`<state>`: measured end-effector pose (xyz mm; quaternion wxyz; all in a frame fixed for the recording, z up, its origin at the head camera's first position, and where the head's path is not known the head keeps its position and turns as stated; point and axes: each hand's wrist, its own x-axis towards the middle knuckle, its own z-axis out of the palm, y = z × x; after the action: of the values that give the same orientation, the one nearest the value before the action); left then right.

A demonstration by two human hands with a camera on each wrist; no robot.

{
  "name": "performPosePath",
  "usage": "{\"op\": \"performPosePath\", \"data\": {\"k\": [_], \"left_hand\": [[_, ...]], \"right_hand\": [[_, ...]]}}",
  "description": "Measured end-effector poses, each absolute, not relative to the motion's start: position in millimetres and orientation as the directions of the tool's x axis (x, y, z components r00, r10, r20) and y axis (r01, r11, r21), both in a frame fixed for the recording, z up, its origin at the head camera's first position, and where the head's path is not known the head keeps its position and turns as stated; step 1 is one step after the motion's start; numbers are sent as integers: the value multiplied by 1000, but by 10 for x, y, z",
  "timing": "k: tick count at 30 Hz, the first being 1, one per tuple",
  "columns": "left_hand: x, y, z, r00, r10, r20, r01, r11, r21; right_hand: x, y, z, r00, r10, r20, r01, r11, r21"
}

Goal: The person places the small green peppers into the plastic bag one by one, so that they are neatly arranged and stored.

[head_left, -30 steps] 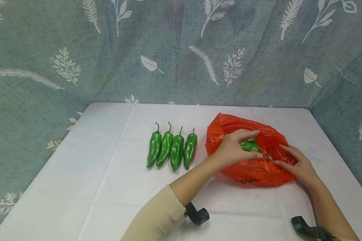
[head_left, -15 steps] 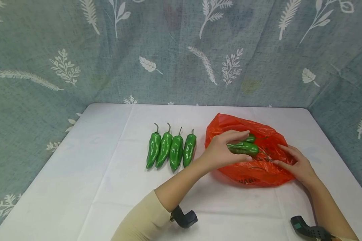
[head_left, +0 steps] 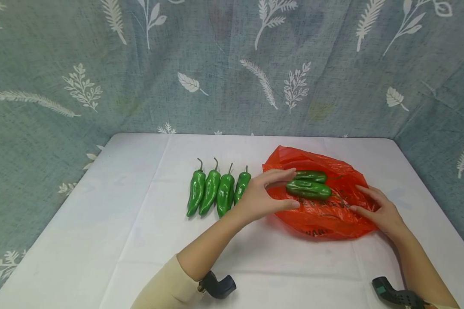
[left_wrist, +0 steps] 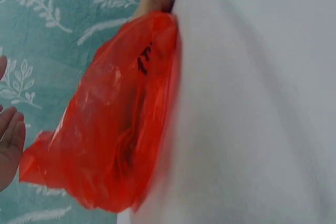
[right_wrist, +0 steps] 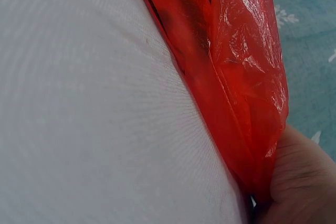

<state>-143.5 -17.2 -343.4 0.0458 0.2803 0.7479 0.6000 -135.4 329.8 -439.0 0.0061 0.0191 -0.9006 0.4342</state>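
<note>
My left hand [head_left: 261, 193] is in front of the left end of a red plastic bag [head_left: 332, 225], thumb and fingers spread with nothing between them. In the left wrist view, its fingers [left_wrist: 11, 132] show at the left edge beside the bag. Two green chili peppers, a nearer one [head_left: 308, 189] and a farther one [head_left: 311, 175], lie side by side in the bag's opening. My right hand [head_left: 384, 212] grips the bag's right end, fingers and thumb curved over the rim. Several more green chili peppers [head_left: 210, 191] lie in a row left of the bag, the rightmost partly hidden by my left hand.
A white cloth [head_left: 100, 240] with fold creases covers the table. Patterned blue-green fabric [head_left: 216, 86] hangs behind and along the sides. A dark wrist-worn camera [head_left: 218, 286] sits on the left forearm, and another wrist-worn camera [head_left: 396, 295] on the right.
My left hand has drawn back leftward from over the bag, uncovering the two chili peppers there. The right hand and bag have stayed almost still.
</note>
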Motion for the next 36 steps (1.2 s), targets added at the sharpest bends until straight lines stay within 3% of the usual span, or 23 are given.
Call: {"op": "performPosePath", "data": {"k": [15,36], "left_hand": [[-1404,-572,-3503,-905,377,195,267,150,952],[-1439,-1125,-3494,-944,206,259,304,233,924]], "right_hand": [[-1350,3292,-4366,-1000,-24,15,-27,624,-781],[-1344,3302,-4383,-998,-41,43,-59,609,-791]]}}
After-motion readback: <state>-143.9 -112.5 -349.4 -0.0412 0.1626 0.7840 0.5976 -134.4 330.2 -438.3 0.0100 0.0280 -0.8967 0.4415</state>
